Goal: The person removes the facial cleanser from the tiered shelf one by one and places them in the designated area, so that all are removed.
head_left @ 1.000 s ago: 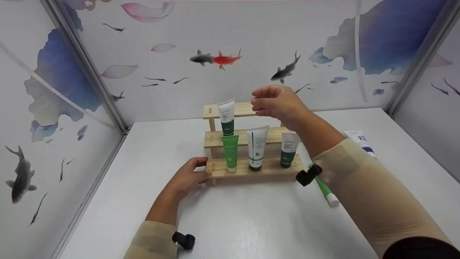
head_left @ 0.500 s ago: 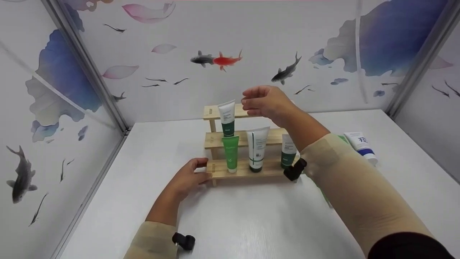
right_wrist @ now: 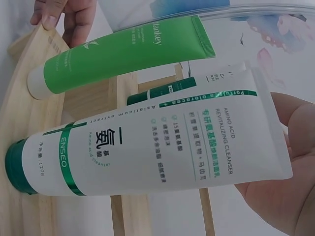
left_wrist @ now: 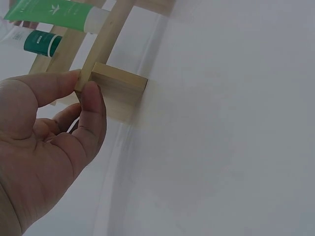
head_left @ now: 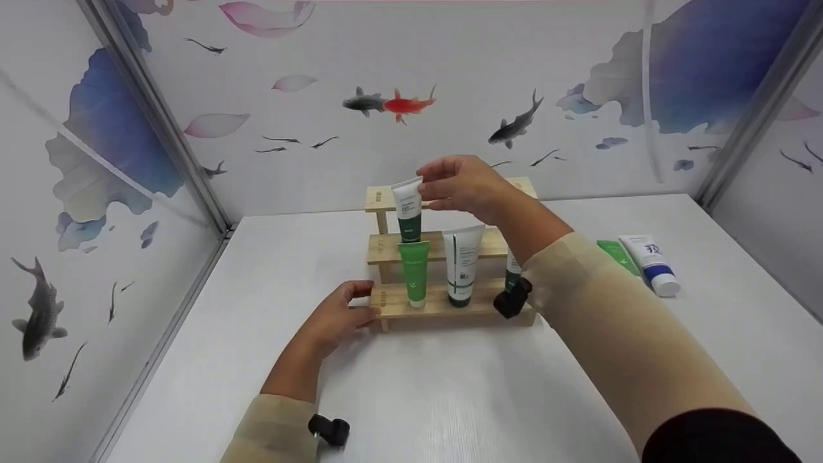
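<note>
My left hand (head_left: 339,316) pinches the left end of the lowest tier of a three-tier wooden display rack (head_left: 476,307), thumb and fingertip on the board (left_wrist: 105,44). At the upper left, my right hand (head_left: 468,186) has its fingertips at the top right edge of a white and dark-green tube (head_left: 409,222) on the middle tier. A gap shows between thumb and forefinger; in the right wrist view the white cleanser tube (right_wrist: 162,147) hides the fingertips. A green tube (head_left: 416,273) and that cleanser tube stand on the lowest tier.
Another white and dark-green tube (head_left: 512,270) on the lowest tier is partly behind my right forearm. On the table to the right lie a white tube with a blue band (head_left: 649,262) and a green tube (head_left: 616,256). Printed panels (head_left: 308,180) enclose the back and sides.
My right hand has moved left along the rack's top, from open space to the edge of the white and dark-green tube. My left hand keeps its grip on the rack.
</note>
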`<state>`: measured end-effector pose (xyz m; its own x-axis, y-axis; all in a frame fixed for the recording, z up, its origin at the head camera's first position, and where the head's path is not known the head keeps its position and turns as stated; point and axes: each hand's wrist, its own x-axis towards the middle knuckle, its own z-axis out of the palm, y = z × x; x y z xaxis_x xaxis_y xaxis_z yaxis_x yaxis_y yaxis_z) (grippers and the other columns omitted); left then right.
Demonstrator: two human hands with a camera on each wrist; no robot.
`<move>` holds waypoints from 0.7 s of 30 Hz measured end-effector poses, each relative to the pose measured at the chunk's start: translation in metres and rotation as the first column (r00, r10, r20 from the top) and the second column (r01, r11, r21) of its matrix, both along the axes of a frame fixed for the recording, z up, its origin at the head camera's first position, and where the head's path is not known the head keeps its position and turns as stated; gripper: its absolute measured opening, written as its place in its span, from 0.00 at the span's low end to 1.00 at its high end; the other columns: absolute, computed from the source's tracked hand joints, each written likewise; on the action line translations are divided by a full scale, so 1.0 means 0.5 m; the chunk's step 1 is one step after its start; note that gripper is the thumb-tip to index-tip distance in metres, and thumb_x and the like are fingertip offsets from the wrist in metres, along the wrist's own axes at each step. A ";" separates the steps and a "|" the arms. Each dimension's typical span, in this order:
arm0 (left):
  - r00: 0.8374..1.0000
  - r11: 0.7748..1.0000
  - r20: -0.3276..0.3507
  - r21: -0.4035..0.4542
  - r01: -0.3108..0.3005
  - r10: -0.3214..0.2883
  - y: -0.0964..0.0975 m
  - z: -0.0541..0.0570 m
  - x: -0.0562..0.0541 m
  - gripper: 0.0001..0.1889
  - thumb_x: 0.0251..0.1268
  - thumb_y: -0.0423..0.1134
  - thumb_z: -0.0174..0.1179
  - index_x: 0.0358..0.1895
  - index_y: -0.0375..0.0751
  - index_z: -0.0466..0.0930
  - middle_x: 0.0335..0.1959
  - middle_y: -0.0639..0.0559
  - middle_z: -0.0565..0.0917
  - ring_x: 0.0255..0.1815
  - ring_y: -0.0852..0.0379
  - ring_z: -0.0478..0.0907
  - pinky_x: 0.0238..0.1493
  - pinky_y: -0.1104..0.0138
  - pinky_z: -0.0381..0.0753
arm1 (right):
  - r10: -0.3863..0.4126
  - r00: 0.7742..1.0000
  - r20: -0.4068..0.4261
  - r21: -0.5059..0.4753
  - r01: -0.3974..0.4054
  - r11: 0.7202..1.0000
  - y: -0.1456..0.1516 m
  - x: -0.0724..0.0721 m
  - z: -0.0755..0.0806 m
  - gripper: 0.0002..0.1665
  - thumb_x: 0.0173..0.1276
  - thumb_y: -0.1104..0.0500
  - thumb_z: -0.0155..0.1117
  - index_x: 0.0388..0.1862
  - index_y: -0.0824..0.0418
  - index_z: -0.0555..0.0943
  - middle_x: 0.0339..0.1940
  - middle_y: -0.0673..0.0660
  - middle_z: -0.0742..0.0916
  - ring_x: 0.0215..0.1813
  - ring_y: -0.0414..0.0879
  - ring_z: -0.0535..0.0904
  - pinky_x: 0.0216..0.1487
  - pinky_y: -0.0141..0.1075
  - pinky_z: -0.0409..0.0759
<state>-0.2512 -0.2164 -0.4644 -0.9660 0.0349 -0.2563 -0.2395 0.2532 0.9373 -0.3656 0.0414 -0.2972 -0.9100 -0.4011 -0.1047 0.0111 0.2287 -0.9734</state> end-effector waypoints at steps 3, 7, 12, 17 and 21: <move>1.000 1.000 -0.001 0.004 0.005 -0.005 0.000 0.000 0.000 0.33 0.70 0.32 0.67 0.77 0.43 0.70 0.77 0.44 0.73 0.65 0.49 0.83 0.62 0.59 0.86 | -0.009 1.000 0.000 0.007 0.009 1.000 -0.003 0.001 -0.001 0.15 0.77 0.63 0.69 0.60 0.56 0.84 0.62 0.57 0.86 0.63 0.51 0.88 0.65 0.39 0.87; 1.000 1.000 -0.003 -0.004 0.009 -0.009 -0.001 -0.001 0.000 0.33 0.70 0.32 0.67 0.77 0.43 0.70 0.77 0.45 0.73 0.65 0.49 0.82 0.62 0.61 0.86 | -0.029 1.000 -0.007 0.028 0.029 0.999 -0.003 0.001 -0.002 0.11 0.78 0.62 0.67 0.57 0.57 0.84 0.60 0.58 0.86 0.62 0.50 0.88 0.64 0.39 0.87; 1.000 1.000 0.001 -0.015 0.002 -0.002 0.000 -0.002 -0.002 0.32 0.70 0.32 0.67 0.77 0.44 0.70 0.77 0.46 0.73 0.65 0.50 0.82 0.63 0.60 0.86 | -0.052 0.999 -0.012 0.035 0.053 0.998 0.001 0.003 -0.003 0.11 0.78 0.63 0.67 0.57 0.58 0.84 0.60 0.58 0.87 0.62 0.50 0.89 0.65 0.39 0.87; 1.000 0.999 0.002 -0.031 -0.005 0.005 0.002 -0.004 -0.002 0.32 0.71 0.32 0.66 0.77 0.44 0.71 0.78 0.46 0.73 0.66 0.49 0.83 0.64 0.59 0.86 | -0.087 0.996 -0.022 0.021 0.087 0.996 0.009 0.004 -0.003 0.12 0.78 0.62 0.67 0.58 0.59 0.84 0.60 0.59 0.87 0.60 0.50 0.89 0.64 0.39 0.88; 1.000 0.999 0.012 -0.031 -0.016 0.017 0.002 -0.003 -0.002 0.32 0.70 0.33 0.66 0.77 0.46 0.71 0.78 0.47 0.73 0.66 0.49 0.83 0.63 0.57 0.86 | -0.114 0.993 -0.042 -0.008 0.114 0.993 0.022 0.004 0.001 0.13 0.78 0.61 0.67 0.58 0.60 0.83 0.60 0.59 0.88 0.60 0.50 0.88 0.66 0.41 0.87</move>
<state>-0.2520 -0.2154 -0.4659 -0.9631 0.0110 -0.2689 -0.2554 0.2778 0.9261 -0.3638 0.0526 -0.2968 -0.9534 -0.2950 -0.0631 -0.0045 0.2228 -0.9749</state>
